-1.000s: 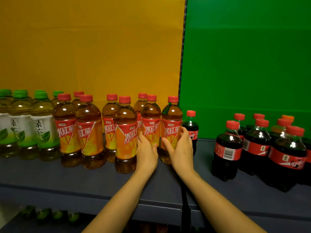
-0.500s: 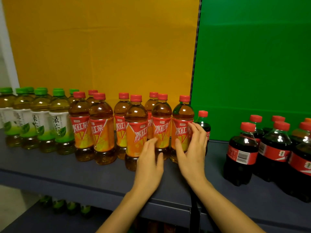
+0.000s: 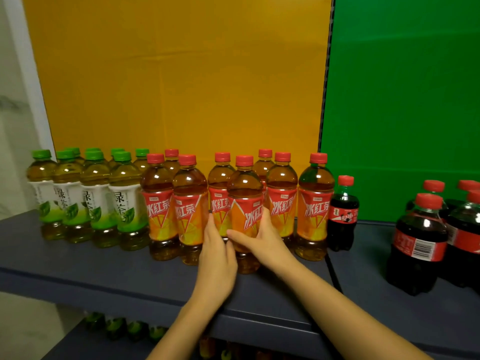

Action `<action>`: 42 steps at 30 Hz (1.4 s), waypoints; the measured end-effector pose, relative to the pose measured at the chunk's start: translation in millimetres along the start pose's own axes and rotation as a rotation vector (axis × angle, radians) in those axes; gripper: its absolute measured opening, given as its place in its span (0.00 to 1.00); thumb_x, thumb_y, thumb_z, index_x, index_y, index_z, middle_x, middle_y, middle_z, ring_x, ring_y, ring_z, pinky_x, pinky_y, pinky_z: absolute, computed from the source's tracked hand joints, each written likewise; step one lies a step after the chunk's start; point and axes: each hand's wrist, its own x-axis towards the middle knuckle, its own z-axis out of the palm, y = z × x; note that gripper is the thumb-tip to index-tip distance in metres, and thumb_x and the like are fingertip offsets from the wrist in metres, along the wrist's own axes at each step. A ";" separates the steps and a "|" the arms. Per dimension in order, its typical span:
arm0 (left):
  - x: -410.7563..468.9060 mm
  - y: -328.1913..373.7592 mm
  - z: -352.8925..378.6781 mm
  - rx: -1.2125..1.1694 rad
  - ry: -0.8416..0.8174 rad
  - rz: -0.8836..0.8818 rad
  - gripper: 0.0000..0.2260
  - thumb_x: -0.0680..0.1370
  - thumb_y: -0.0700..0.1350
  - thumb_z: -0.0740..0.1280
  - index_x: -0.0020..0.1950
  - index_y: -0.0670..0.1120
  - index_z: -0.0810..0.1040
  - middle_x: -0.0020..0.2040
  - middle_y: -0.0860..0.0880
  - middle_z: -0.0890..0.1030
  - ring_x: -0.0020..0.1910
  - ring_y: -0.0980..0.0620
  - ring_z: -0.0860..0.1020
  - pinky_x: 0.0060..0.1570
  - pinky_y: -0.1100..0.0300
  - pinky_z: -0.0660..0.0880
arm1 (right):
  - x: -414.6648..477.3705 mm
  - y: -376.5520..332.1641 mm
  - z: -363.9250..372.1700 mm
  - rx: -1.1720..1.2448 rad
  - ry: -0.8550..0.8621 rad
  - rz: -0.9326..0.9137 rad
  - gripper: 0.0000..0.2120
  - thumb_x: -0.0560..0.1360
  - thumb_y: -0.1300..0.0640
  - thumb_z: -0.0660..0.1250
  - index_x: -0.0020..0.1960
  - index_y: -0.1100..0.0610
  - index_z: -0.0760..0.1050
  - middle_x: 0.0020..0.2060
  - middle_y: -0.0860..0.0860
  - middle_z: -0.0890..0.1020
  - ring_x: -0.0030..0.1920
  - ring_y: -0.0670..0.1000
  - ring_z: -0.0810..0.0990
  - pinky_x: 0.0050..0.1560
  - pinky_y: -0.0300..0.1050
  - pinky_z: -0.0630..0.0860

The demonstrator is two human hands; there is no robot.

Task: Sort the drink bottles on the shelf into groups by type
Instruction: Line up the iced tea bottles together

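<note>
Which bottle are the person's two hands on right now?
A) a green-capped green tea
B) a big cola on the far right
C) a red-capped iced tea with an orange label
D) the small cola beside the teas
C: the right hand curls round the front iced tea bottle, and the left hand touches its other side.

Upright along the shelf (image 3: 78,263): green-capped tea bottles (image 3: 96,201) left, red-capped iced tea bottles (image 3: 314,203) centre, front iced tea bottle (image 3: 244,188) standing forward, small cola bottle (image 3: 342,214) just beside, bigger cola bottles (image 3: 418,242) well apart, right.
</note>
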 end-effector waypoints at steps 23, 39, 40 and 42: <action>34.2 -6.0 18.0 -0.249 -0.114 -0.184 0.41 0.74 0.40 0.68 0.74 0.41 0.41 0.75 0.42 0.51 0.75 0.44 0.52 0.73 0.48 0.55 | -58.6 12.5 -67.3 -0.155 0.547 0.062 0.31 0.60 0.46 0.73 0.60 0.45 0.65 0.50 0.38 0.77 0.48 0.35 0.78 0.48 0.32 0.73; 41.9 -2.0 24.2 -0.059 -0.077 -0.166 0.31 0.73 0.46 0.70 0.69 0.39 0.59 0.67 0.40 0.62 0.67 0.43 0.64 0.65 0.52 0.64 | -64.4 25.6 -80.4 -0.239 0.457 0.087 0.34 0.64 0.42 0.71 0.64 0.45 0.58 0.57 0.43 0.75 0.58 0.46 0.76 0.59 0.49 0.74; 40.1 -2.8 23.8 -0.067 -0.078 -0.151 0.30 0.73 0.46 0.70 0.69 0.39 0.59 0.66 0.40 0.64 0.67 0.43 0.66 0.64 0.52 0.65 | -65.7 26.6 -82.5 -0.252 0.426 0.089 0.32 0.67 0.45 0.72 0.64 0.44 0.57 0.57 0.43 0.75 0.58 0.46 0.75 0.59 0.49 0.73; 35.8 -4.0 22.5 -0.099 -0.089 -0.132 0.30 0.73 0.46 0.70 0.68 0.40 0.59 0.65 0.41 0.69 0.64 0.43 0.70 0.61 0.51 0.69 | -67.3 29.8 -85.2 -0.232 0.386 0.086 0.32 0.69 0.50 0.72 0.65 0.45 0.57 0.57 0.43 0.74 0.59 0.45 0.74 0.59 0.46 0.72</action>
